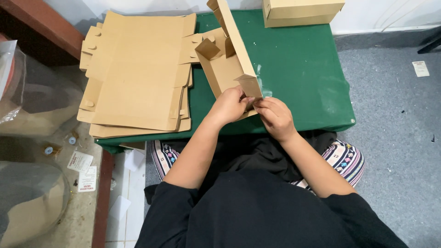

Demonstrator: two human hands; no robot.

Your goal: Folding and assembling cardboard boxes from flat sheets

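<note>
A half-folded brown cardboard box [223, 64] lies on the green table [298, 64], one long wall raised and tilted, side flaps standing. My left hand [229, 105] grips the box's near corner from the left. My right hand [274, 117] pinches the same corner flap from the right, fingers curled on the cardboard. Both hands meet at the table's front edge. A stack of flat, unfolded box blanks [135, 73] lies on the left part of the table, apart from my hands.
A finished closed cardboard box [298, 11] stands at the table's far edge. Clear plastic bags [27, 105] and small paper slips [82, 170] lie on the floor at left. Grey carpet [395, 115] spreads to the right, with a paper slip on it.
</note>
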